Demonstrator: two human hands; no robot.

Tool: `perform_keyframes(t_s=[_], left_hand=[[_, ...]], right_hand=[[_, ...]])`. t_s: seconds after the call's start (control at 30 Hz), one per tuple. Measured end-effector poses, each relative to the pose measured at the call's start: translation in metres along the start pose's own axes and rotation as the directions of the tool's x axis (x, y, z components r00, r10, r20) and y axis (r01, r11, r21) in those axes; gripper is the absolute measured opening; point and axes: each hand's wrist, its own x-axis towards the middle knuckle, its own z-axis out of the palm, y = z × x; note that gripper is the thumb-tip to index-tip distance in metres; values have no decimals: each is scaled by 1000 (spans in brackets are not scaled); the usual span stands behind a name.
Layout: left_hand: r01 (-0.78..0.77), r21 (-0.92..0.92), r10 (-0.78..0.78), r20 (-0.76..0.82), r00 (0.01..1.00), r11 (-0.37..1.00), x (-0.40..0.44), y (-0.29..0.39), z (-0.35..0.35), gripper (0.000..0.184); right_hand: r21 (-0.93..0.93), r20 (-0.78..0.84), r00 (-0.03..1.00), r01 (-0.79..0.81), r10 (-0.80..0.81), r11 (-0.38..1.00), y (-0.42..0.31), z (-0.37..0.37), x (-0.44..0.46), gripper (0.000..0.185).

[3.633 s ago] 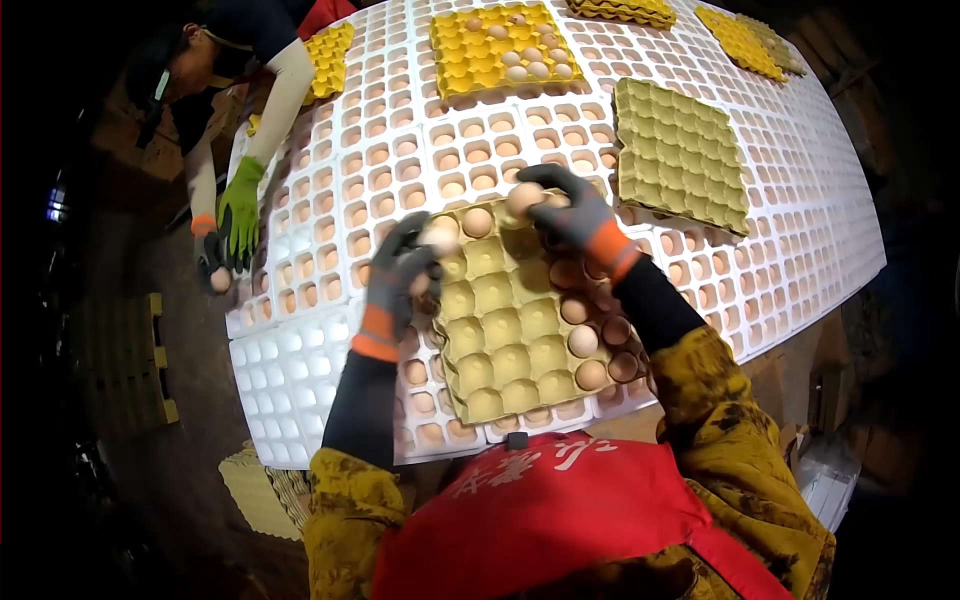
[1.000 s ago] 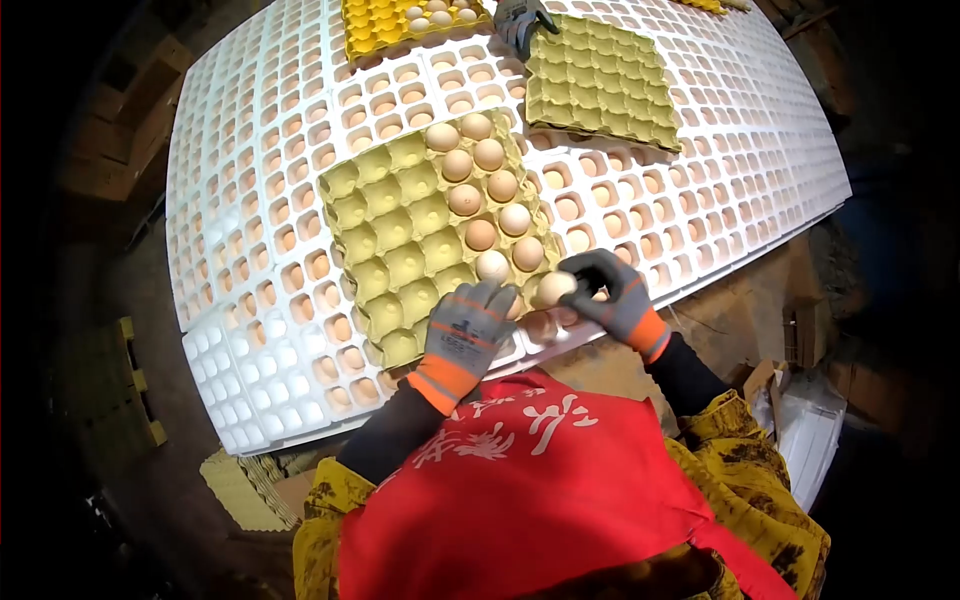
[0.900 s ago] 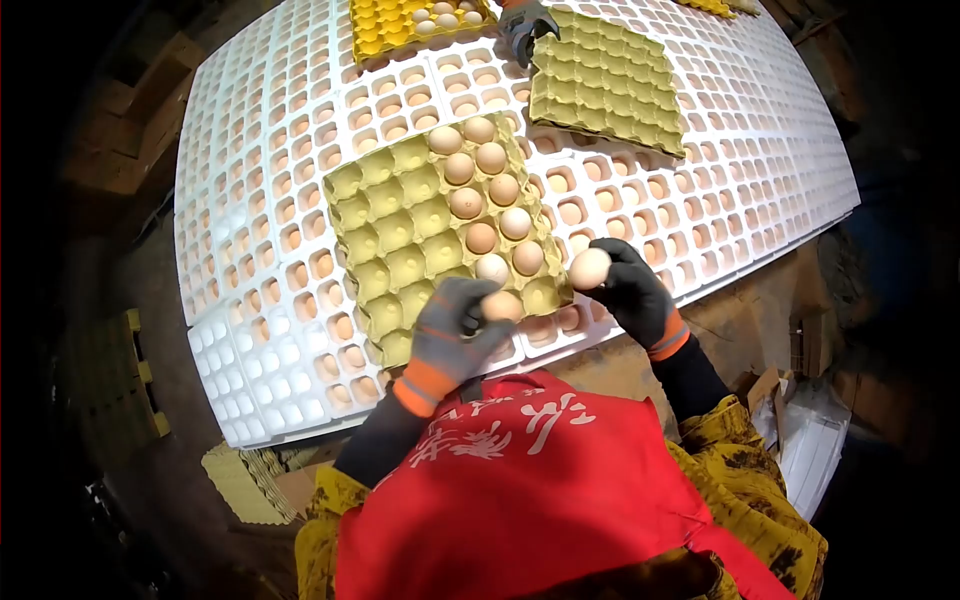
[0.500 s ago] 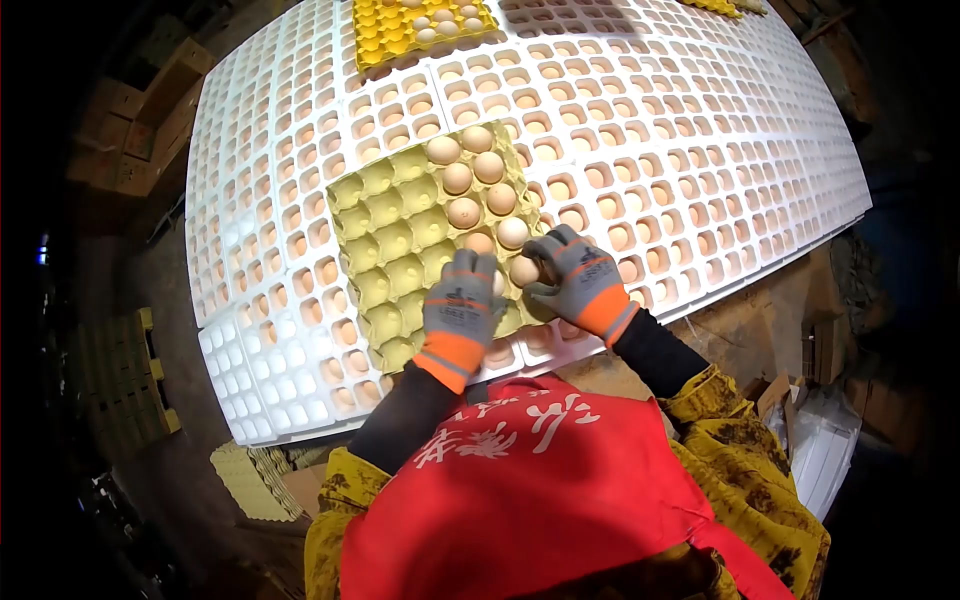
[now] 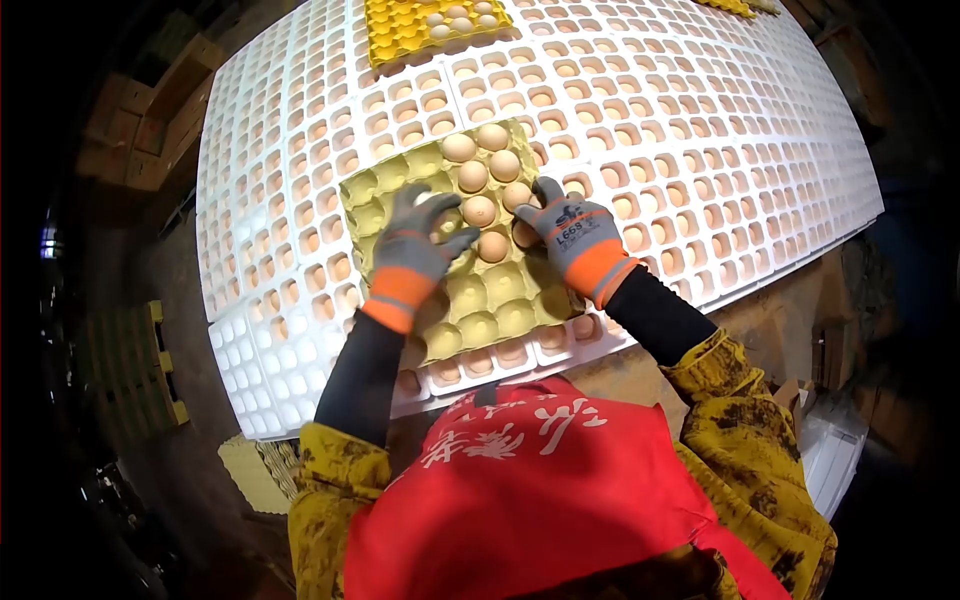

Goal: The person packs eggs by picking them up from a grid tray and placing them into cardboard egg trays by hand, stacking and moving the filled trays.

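A yellow-green egg tray (image 5: 470, 335) lies tilted on white moulded trays. Two columns of brown eggs (image 5: 472, 177) stand in its upper right part; its lower cells hold none. My left hand (image 5: 415, 245), in a grey and orange glove, is over the tray's left-middle cells. Its fingers curve round a pale egg, mostly hidden and slightly blurred. My right hand (image 5: 575, 235), gloved alike, is at the tray's right edge. Its fingers close about an egg (image 5: 526, 235) partly covered by the glove, and its fingertips touch the egg above.
White trays (image 5: 650, 155) full of eggs cover the wide surface. A bright yellow tray (image 5: 395, 45) with several eggs is at the far side. Bare white cells (image 5: 265, 385) show at the lower left. A pallet (image 5: 135, 365) and cardboard boxes (image 5: 150, 130) stand on the left.
My left hand has moved up and left from the tray's lower middle, where an egg is gone. My right hand has shifted slightly up along the right edge.
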Motion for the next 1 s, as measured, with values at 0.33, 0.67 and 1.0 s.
perform_keyframes(t_s=[0.33,0.67,1.0], left_hand=[[148,27,-150,206,967,989,27,9,5,42],[701,-666,-891,118,439,257,-234,-157,-156,36],[611,105,-568,-272,777,784,-267,-253,-125,43]], right_hand=[[946,-300,952,306,-62,111,39,52,-75,63],[941,328,917,-295,-229,167,-207,28,1,43],[377,102,923,308,-370,873,-354,159,66,41]])
